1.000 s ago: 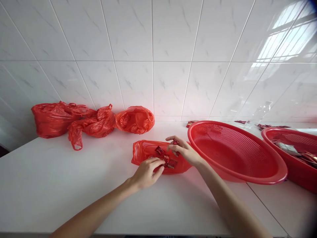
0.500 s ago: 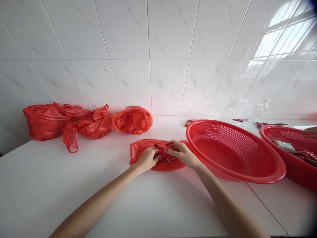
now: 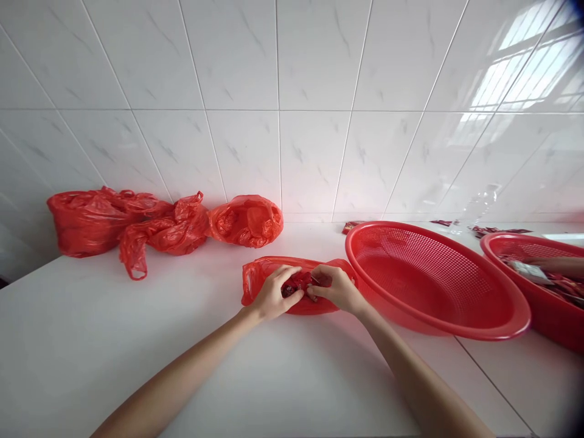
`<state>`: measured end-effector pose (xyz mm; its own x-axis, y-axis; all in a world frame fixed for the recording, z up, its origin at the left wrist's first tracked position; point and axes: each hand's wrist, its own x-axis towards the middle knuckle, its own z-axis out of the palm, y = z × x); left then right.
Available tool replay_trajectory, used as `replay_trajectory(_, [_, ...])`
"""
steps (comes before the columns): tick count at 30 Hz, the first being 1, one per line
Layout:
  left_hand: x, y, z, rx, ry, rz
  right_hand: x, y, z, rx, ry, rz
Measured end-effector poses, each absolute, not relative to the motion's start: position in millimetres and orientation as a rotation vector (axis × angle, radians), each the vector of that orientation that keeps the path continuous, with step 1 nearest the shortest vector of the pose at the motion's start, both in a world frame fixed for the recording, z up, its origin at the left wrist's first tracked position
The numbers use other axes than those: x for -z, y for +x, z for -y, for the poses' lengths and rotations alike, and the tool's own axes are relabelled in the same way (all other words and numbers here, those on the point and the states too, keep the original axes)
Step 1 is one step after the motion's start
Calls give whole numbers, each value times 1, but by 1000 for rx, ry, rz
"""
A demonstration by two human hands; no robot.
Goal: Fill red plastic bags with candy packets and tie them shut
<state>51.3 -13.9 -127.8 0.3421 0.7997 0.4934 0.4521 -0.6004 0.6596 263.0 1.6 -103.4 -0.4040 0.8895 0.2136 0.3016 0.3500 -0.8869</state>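
An opened red plastic bag lies on the white counter, with small dark-red wrapped packets inside. My left hand is over the bag's left half, thumb and fingers curled round some packets. On the right, my right hand pinches a small packet between thumb and fingertips, close to the left fingertips. The fingers partly cover the packets, so their print cannot be read. Just right of the bag stands a red perforated plastic basket.
Knotted red plastic bags and a rounder red bag line the tiled wall. Another red basket at the right holds packets, with another person's hand in it. Behind stand a clear bottle and loose packets.
My hands have come closer together over the packets, the left shifting slightly right. The other person's hand reaches further into the right basket. The whole view has shifted slightly.
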Motion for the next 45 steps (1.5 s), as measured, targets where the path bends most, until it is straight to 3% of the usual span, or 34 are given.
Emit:
replay_trajectory(5, [123, 58, 18, -1180, 1947, -1002, 104, 259, 1, -984, -989, 1957])
replay_trajectory(11, [123, 59, 16, -1311, 1560, -1022, 101, 257, 3, -1255, -861, 1760])
replay_trajectory(19, [120, 57, 17, -1347, 1455, -1046, 108, 255, 2, -1337, -790, 1650])
replay_trajectory(28, [120, 41, 6, -1415, 1438, -1131, 104, 261, 4, -877, -933, 1788])
replay_trajectory(38, [116, 47, 13, -1159, 1351, -997, 113, 251, 7, -683, -919, 1802])
replay_trajectory(45, [123, 45, 10, -1259, 1303, -1018, 114, 250, 8, -1086, -770, 1647])
